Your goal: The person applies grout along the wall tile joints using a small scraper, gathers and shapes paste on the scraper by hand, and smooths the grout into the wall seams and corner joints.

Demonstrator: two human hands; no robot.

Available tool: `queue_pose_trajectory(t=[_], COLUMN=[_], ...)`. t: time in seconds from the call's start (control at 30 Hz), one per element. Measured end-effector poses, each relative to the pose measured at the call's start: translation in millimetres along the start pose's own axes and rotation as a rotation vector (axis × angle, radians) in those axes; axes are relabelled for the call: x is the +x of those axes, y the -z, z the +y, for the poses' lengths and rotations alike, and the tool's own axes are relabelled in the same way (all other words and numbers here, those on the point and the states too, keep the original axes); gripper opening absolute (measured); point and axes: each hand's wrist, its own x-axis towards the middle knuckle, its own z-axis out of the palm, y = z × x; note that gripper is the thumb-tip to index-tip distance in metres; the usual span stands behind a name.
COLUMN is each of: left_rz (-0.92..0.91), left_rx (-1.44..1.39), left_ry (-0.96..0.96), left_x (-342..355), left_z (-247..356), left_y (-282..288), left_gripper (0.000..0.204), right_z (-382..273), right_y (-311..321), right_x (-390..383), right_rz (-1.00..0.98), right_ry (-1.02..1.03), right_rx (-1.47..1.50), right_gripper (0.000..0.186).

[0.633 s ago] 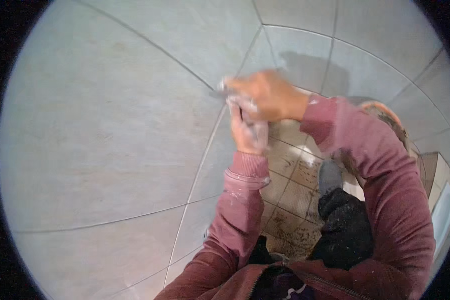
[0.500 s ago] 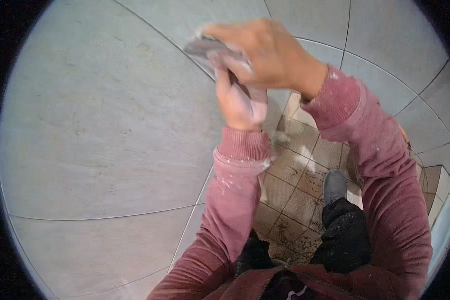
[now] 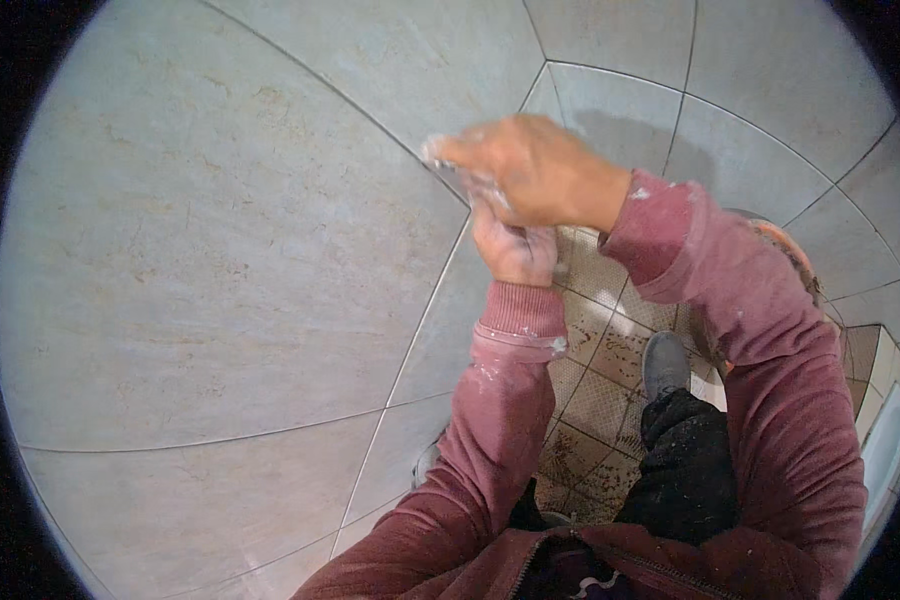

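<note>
My right hand [image 3: 540, 172], blurred by motion, is closed in front of the large grey wall tiles [image 3: 220, 250]. White paste coats its fingertips, and a thin dark edge shows beside them. Beneath it is my left hand [image 3: 515, 250], its palm and wrist smeared white and its curled fingers mostly hidden behind the right. Both hands meet around something small that I cannot make out. They are close to a dark joint [image 3: 370, 118] between two tiles. White spots mark both pink sleeve cuffs.
Below is a brown tiled floor [image 3: 590, 340] with dark crumbs, and my grey shoe [image 3: 667, 365] stands on it. An orange-rimmed round object [image 3: 785, 245] is partly hidden behind my right sleeve. A tiled ledge with a pale basin-like inset [image 3: 885, 445] lies at the right. Tiled walls meet ahead.
Both hands have moved down and slightly right, nearer to me along the joint. The flat grey piece between them earlier is now mostly hidden by the right hand.
</note>
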Motion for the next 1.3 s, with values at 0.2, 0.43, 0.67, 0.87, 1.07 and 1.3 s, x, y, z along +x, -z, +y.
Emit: queue_pose_trajectory(t=[0.2,0.43,0.67,0.87,1.07,1.3], left_rz=[0.091,-0.228,-0.292,-0.256,-0.077,-0.349], left_rx=[-0.092,0.027,-0.237,1.142,0.075,-0.129], left_ry=[0.130,-0.119,-0.103,-0.551,-0.045,-0.132], left_x=[2,57,43,-25,14,69], left_z=[16,90,52,-6,40,107], left_y=[-21,-105,-71,-4,-51,-141], left_gripper=[0.035,0.034,0.035,0.041,0.040,0.026], right_z=[-5,-37,-27,-15,-17,-48], right_y=[13,104,71,19,50,130], right_x=[2,84,73,6,34,125], right_rz=[0.032,0.214,0.312,-0.318,0.277,0.411], right_ry=[-0.084,0.127,0.296,-0.140,0.092,0.304], right_rx=[0.057,0.168,-0.025,-0.071,0.097,0.083], right_gripper=[0.040,0.020,0.037,0.040,0.034,0.020])
